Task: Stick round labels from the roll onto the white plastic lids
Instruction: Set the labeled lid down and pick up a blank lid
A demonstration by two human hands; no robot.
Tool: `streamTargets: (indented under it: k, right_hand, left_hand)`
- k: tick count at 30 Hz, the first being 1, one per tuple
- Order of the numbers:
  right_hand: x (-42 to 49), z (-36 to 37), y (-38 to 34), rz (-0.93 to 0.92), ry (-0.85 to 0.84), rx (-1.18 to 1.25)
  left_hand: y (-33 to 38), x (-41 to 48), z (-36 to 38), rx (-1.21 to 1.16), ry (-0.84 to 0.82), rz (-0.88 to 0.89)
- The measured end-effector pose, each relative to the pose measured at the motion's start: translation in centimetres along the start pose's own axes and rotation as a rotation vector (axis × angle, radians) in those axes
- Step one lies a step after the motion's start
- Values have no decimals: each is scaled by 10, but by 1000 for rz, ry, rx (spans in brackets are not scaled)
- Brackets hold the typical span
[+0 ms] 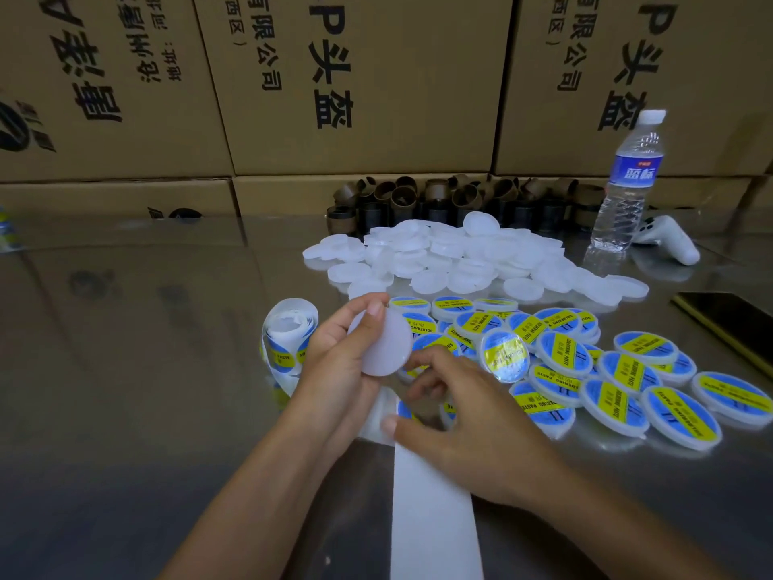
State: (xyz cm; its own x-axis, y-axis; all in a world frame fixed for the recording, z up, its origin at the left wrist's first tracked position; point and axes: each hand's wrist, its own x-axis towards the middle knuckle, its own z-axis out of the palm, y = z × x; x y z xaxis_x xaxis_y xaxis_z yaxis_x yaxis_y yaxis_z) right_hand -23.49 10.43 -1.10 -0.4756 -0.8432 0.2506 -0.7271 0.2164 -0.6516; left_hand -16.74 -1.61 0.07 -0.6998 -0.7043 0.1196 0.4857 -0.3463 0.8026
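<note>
Left grip (334,370): closed round a blank white lid (387,345), which is held tilted above the surface, with the thumb on its upper edge and the fingers behind it.
Right grip (472,433): laid over the backing strip with the fingers curled and the thumb set on the paper. What seems to be a blue label (403,410) is seen beneath it; whether it is pinched cannot be told.
Label roll (288,341): stood on edge just left of the left grip, with blue-and-yellow labels seen on its outer turn.
Backing strip (431,517): laid bare and white from under the hands to the near edge.
Blank lids (460,257): heaped beyond the hands.
Labelled lids (606,370): spread overlapping to the right of the hands, nearer than the blank heap.
Surface (125,328): shiny, with the boxes mirrored in it.
Water bottle (627,177): stood upright at the far right, beside the blank heap.
Cardboard boxes (355,77): stacked along the back.
</note>
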Motion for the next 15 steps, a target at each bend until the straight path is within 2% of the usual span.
streamTargets:
  k: [2,5,8,15]
  right_hand:
    - [-1,1,-2,-42,-19,-145]
    - [1,2,-2,-71,23,-143]
    - [3,1,1,-33,55,-21]
    - [12,-4,9,97,271,354]
  left_hand:
    - [1,0,-1,-15,-7,-3]
    - [2,0,-2,-26,-21,-6]
    - [1,0,-1,-27,-25,-4]
    - [4,0,0,-147,-67,-23]
